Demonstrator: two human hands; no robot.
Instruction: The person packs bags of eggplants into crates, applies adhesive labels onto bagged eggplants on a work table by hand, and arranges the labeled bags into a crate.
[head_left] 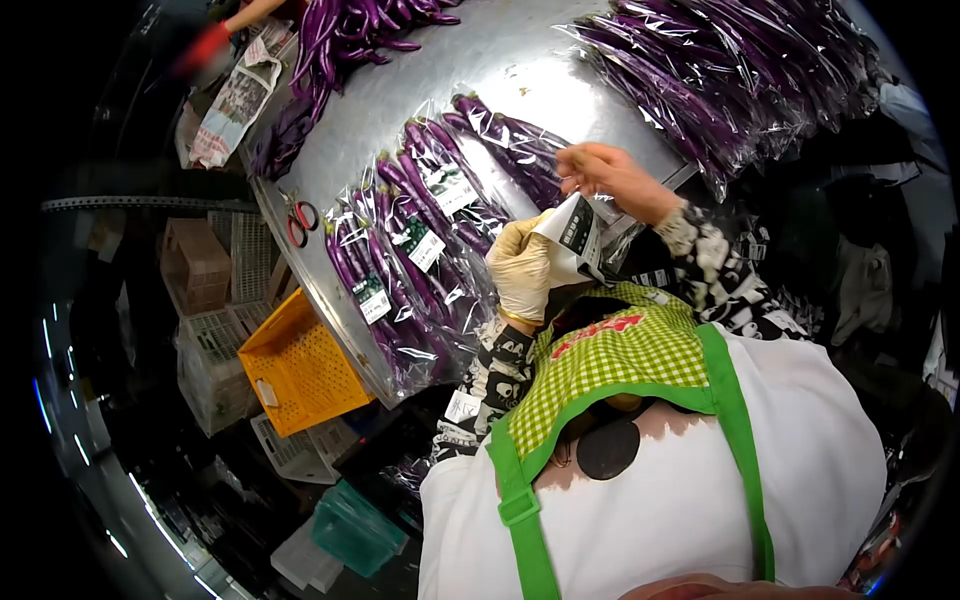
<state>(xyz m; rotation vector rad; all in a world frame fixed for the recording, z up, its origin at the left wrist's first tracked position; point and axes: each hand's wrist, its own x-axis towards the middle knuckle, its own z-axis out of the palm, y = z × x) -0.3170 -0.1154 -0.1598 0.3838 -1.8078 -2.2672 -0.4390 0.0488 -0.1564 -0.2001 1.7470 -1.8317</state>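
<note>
My left hand [520, 265], in a pale glove, is closed on a strip of printed labels [575, 237], white-backed with dark green print. Just above the strip, my bare right hand [615, 180] has its fingers drawn together; whatever sits between them is too small to make out. Beyond its fingertips lies a clear bag of long purple eggplants [510, 140] with no label visible on it. To the left, several more bagged eggplants lie side by side, each with a green and white label [372, 298] on the plastic.
Bagged eggplants [730, 80] are piled at the table's far right. Loose eggplants [345, 40] lie at the far left, near another person's blurred red sleeve [205, 48]. Red-handled scissors [298, 220] rest by the metal table's [500, 65] left edge. A yellow crate [305, 365] stands below.
</note>
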